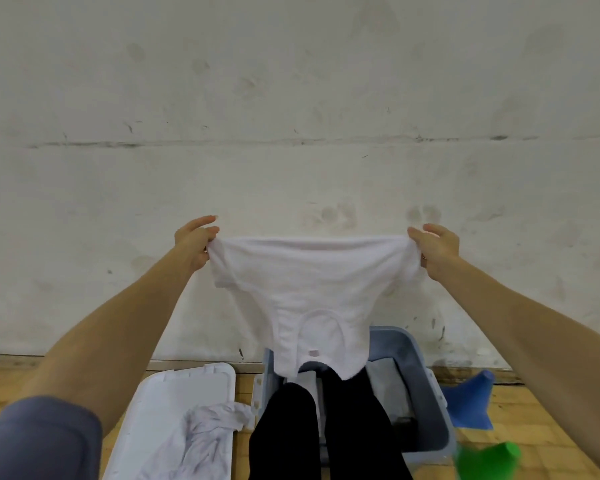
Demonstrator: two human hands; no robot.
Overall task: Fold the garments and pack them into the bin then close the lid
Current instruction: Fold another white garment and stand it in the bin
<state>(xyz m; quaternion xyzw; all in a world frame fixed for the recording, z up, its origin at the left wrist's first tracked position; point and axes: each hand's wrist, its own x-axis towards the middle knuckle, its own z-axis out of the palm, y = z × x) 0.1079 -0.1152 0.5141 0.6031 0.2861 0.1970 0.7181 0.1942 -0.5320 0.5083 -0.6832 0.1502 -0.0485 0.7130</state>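
Head view: limp white cotton shirt (312,292)

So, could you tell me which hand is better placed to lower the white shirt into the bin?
Probably the right hand. Both hands pinch the white shirt by its top corners, but the bin sits below and toward the right; the left hand is nearer the lid.

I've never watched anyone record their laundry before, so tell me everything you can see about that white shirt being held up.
The white shirt looks like a soft, thin knit T-shirt, hanging upside down: its neckline and small label point downward, over the grey-blue bin. The left hand and right hand each pinch a corner of the hem, stretching it flat and level in front of the wall. The fabric sags slightly in the middle. Its lower edge overlaps the person's black-clad legs in this view.
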